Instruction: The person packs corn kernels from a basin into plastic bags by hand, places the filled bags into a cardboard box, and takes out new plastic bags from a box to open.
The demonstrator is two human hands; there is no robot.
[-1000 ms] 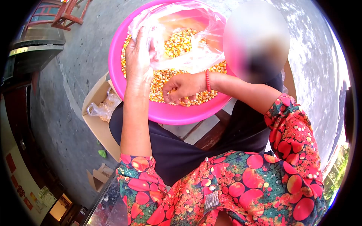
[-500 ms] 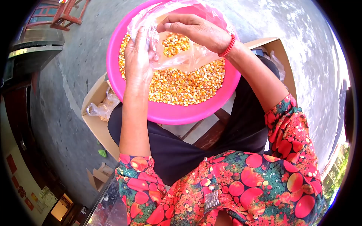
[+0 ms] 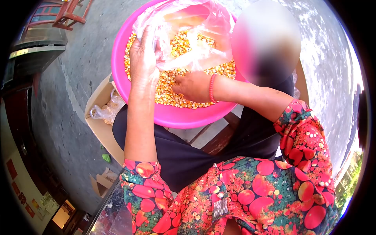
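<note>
Left hand (image 3: 143,58), at left part of pink basin (image 3: 188,120): closed on gathered edge of clear bag (image 3: 196,58). Bag, inside basin, probably light, limp, slippery; hold by edge. Right hand (image 3: 194,86), over basin's middle: fingertips at corn kernels (image 3: 166,96), grip cannot tell; kernels likely hard, rolling, scoop.

Red-and-teal dotted top (image 3: 258,196), 2 patterned sleeves (image 3: 305,145), silvery rectangular ornament (image 3: 220,208), 1 red beaded bracelet (image 3: 212,88), dark trousers (image 3: 178,156)

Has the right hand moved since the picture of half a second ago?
Yes. Against the pink basin, the right hand has moved lower in view, from over the plastic bag to the loose corn kernels.
</note>
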